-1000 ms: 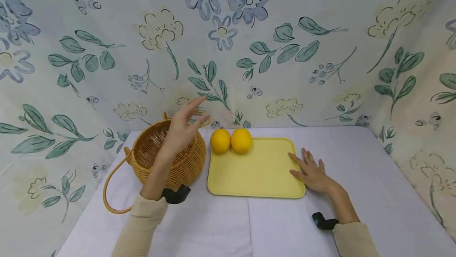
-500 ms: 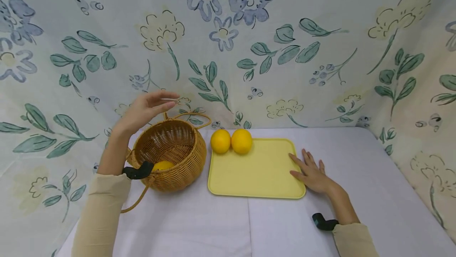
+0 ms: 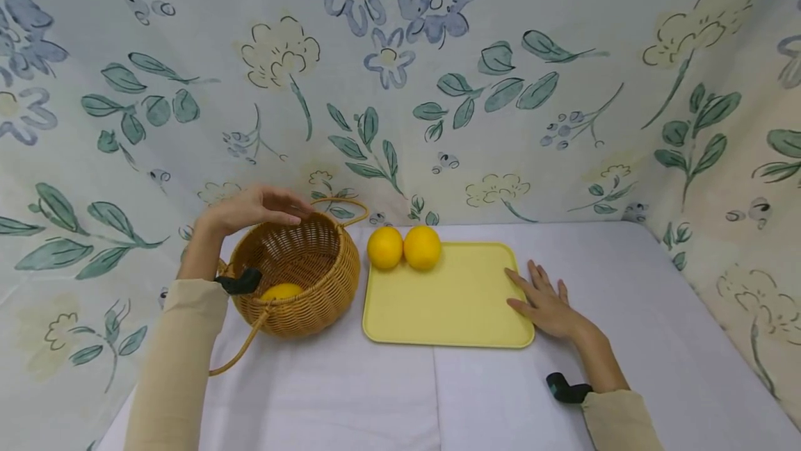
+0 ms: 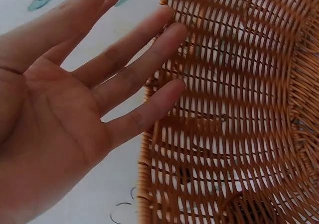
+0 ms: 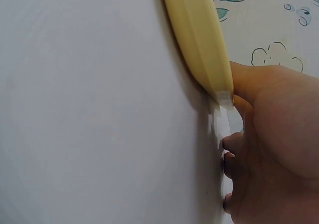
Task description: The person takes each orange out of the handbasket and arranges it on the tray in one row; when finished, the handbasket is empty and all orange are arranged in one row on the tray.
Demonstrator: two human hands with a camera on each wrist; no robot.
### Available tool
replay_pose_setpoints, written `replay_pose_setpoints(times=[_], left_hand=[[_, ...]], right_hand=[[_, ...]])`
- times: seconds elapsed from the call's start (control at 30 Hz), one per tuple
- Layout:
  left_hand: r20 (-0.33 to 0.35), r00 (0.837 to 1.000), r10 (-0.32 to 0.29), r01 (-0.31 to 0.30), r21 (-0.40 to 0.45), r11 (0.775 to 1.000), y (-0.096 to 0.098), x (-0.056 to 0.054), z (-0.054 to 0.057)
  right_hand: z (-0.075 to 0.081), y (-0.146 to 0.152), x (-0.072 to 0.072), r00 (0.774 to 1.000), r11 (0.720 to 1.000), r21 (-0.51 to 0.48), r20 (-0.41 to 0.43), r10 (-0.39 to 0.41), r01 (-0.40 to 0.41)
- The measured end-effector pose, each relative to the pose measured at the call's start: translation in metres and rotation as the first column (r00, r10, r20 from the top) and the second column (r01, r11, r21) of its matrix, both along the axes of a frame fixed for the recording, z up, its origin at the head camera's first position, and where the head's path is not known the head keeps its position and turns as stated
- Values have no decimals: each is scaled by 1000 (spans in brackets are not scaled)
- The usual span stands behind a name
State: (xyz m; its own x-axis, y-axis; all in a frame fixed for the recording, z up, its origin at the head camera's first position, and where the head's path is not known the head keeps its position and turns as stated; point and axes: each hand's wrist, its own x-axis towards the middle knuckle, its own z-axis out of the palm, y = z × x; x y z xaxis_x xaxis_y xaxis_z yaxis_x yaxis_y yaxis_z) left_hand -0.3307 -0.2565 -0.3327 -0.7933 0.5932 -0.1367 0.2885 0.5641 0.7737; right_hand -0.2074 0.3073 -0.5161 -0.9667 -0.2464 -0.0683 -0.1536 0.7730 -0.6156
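My left hand (image 3: 256,209) hovers over the far left rim of a wicker basket (image 3: 325,298), fingers loosely bent and nothing held. In the left wrist view its fingertips (image 4: 172,92) overlap the basket's rim; whether they touch it I cannot tell. A yellow-orange round fruit (image 3: 281,291) lies inside the basket. Two oranges, a left one (image 3: 384,248) and a right one (image 3: 422,248), sit side by side at the far left corner of a yellow tray (image 3: 450,305). My right hand (image 3: 551,308) rests spread at the tray's right edge, thumb and a finger over its rim.
One basket handle (image 3: 240,354) droops to the near left, and the other handle (image 3: 350,202) leans out behind. A white cloth (image 3: 350,395) covers the table. Floral fabric (image 3: 400,89) hangs close behind the basket and tray.
My left hand has swung left from above the basket's middle, then lowered toward its far left rim. This uncovers the fruit inside. The right hand, tray and oranges stay put.
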Motion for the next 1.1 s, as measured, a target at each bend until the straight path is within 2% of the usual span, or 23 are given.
replay_pose_setpoints(times=[0.17,0.3,0.53,0.63,0.73,0.83,1.03,1.1], left_hand=[[123,992,-39,49,-81,995,-4,-7,-17],[225,970,-88,116,-113,987,-2,-12,-26],[326,935,-138,222,-238,946,-2,-19,-36],[424,894,-147,261,-226,939,-3,-19,-42],[525,839,-141,284,-202,938,-5,-20,-47],[582,799,-151,309,-182,933,-3,-20,-49],[705,688,-171,351,-117,929,1,-22,-55],[731,662,-164,354,-112,929,2,-22,-57]], right_hand=[[5,-4,0,1000,1000,28,26,-1,1],[9,-5,0,999,998,56,45,-7,5],[12,-7,1,999,998,58,45,-9,6],[12,-9,2,999,998,60,49,-12,9],[12,-10,1,999,998,62,48,-11,8],[11,-9,1,999,998,61,43,-13,10],[11,-6,1,999,998,66,40,-13,10],[11,-5,1,999,998,60,43,-12,9]])
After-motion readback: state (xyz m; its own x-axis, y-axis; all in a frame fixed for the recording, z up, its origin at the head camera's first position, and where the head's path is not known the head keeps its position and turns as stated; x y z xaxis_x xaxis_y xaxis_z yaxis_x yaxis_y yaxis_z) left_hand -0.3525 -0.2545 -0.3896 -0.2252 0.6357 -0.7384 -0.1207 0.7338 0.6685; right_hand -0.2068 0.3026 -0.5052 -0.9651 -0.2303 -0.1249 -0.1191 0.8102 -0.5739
